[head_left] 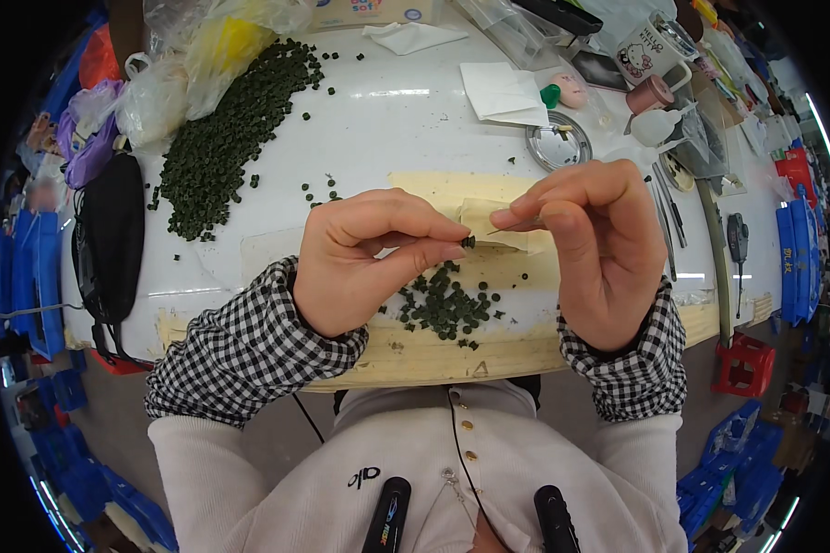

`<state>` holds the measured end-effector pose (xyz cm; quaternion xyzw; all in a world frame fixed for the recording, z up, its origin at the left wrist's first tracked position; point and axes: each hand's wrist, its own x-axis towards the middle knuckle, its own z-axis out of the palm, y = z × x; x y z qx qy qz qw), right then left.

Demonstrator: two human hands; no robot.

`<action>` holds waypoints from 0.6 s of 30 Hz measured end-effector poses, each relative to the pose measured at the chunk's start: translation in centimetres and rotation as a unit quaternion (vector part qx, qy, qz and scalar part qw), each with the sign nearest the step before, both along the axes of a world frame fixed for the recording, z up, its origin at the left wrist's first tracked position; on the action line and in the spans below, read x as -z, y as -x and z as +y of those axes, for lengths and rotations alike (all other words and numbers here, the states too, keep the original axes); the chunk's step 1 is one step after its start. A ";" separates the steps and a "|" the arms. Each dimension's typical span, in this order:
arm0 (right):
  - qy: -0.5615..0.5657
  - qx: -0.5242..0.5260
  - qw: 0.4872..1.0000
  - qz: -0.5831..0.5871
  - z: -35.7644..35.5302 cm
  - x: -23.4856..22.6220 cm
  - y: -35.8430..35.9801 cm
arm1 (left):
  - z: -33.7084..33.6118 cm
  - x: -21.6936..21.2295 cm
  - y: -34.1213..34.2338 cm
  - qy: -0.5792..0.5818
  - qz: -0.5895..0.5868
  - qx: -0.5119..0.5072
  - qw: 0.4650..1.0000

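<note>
Between thumb and forefinger of my left hand (364, 253), a small dark green part (469, 242) is pinched. My right hand (609, 240) is closed in a pinch on a thin pointed metal tool (524, 227), mostly covered by the fingers. Its tip points left toward the green part, with a small gap between them. Whether it is a needle or a tweezer arm, I cannot tell. Under and in front of my hands lies a small pile of loose dark green parts (447, 306). Behind the fingertips is a pale yellow tape-covered patch (433, 189) on the white tabletop.
A large heap of dark green parts (231, 134) spreads at the far left, beside plastic bags (171, 88) and a black pouch (112, 244). At the far right are a round metal dish (558, 143), white paper (504, 92), a mug (650, 55), a thread spool (650, 95) and a screwdriver (738, 241).
</note>
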<state>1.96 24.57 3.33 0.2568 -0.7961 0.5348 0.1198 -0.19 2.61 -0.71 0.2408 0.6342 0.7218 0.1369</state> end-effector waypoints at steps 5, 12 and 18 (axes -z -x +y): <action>-0.133 0.130 0.980 0.071 0.6 0.0 1.0 | 0.1 0.0 0.1 -0.004 -0.002 -0.007 1.000; -0.303 0.139 0.938 0.094 0.7 0.7 1.1 | 0.2 0.1 0.2 -0.026 -0.010 -0.026 0.999; -0.191 0.097 0.970 0.115 -0.1 -0.1 0.4 | 0.2 0.1 0.2 -0.057 -0.025 -0.059 0.996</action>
